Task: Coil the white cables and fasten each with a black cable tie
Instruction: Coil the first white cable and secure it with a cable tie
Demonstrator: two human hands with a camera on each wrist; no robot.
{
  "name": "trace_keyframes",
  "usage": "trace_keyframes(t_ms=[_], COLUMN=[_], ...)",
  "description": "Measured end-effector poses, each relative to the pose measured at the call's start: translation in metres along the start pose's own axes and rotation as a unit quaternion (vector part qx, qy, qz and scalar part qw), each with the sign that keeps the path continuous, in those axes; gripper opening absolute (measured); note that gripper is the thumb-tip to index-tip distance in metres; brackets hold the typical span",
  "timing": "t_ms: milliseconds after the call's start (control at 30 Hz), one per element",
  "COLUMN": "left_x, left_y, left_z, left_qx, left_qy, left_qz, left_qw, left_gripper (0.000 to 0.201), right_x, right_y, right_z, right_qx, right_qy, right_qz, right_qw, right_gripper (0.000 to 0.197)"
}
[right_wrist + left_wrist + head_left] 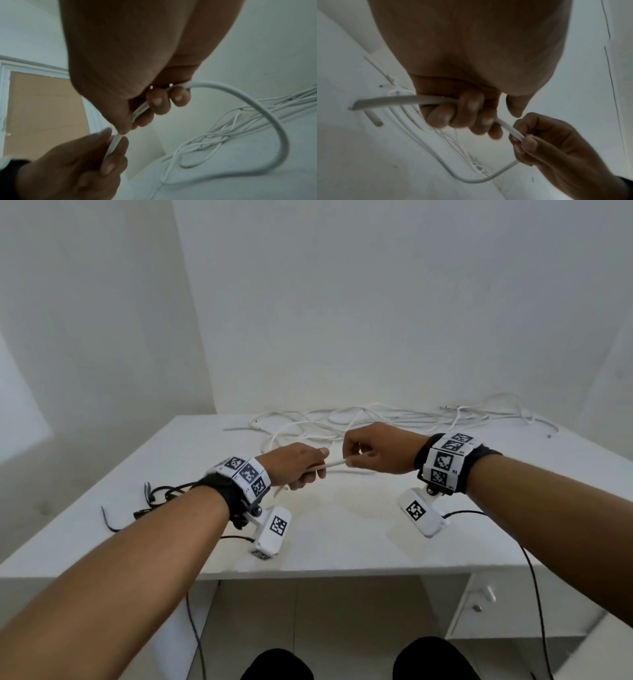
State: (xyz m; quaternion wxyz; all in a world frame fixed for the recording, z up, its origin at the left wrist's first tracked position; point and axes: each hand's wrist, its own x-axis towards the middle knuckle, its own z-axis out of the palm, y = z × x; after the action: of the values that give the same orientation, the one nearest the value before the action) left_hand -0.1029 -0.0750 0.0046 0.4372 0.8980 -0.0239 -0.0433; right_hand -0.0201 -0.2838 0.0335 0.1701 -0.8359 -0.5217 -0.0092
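Cable taut between my hands — left hand fists it, right hand pinches it; I'd keep loops even.

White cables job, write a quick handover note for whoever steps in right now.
Left hand: grips the white cable near its end.
Right hand: pinches the same cable a little further along.
Other white cables lie loose and tangled at the table's far edge; black cable ties lie at its left side.
Done: nothing coiled or tied.
Left: coil every cable and tie each one.
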Motion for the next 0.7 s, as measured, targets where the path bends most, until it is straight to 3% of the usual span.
trace_keyframes(t_ms=[133, 333, 467, 533, 600, 700], left_x=[-0.008, -0.01, -0.011, -0.011, -0.011, -0.008], left_y=[0.018, 0.035, 0.047, 0.054, 0.059, 0.06], left_z=[0.013, 0.022, 0.018, 0.015, 0.014, 0.011], left_qx=[-0.178, -0.392, -0.468, -0.501, -0.526, -0.562], left_qy=[-0.002, -0.101, -0.145, -0.145, -0.127, -0.091], left_qz=[0.007, -0.029, 0.023, 0.06, 0.092, 0.133], left_qw=[0.984, 0.914, 0.871, 0.851, 0.836, 0.811], left_gripper=[0.037, 0.046, 0.045, 0.048, 0.05, 0.044], right_x=[0.0, 0.009, 0.019, 0.023, 0.025, 0.021], right_y=[0.008, 0.017, 0.032, 0.038, 0.044, 0.054], right_z=[-0.023, -0.038, -0.027, -0.014, 0.0, 0.019], right_qx=[0.053, 0.165, 0.245, 0.323, 0.41, 0.465], right_qy=[0.089, 0.172, 0.216, 0.228, 0.245, 0.268], right_qz=[0.009, 0.017, 0.039, 0.057, 0.067, 0.102], right_qw=[0.995, 0.971, 0.944, 0.917, 0.876, 0.838], right_gripper=[0.006, 0.012, 0.027, 0.031, 0.025, 0.016])
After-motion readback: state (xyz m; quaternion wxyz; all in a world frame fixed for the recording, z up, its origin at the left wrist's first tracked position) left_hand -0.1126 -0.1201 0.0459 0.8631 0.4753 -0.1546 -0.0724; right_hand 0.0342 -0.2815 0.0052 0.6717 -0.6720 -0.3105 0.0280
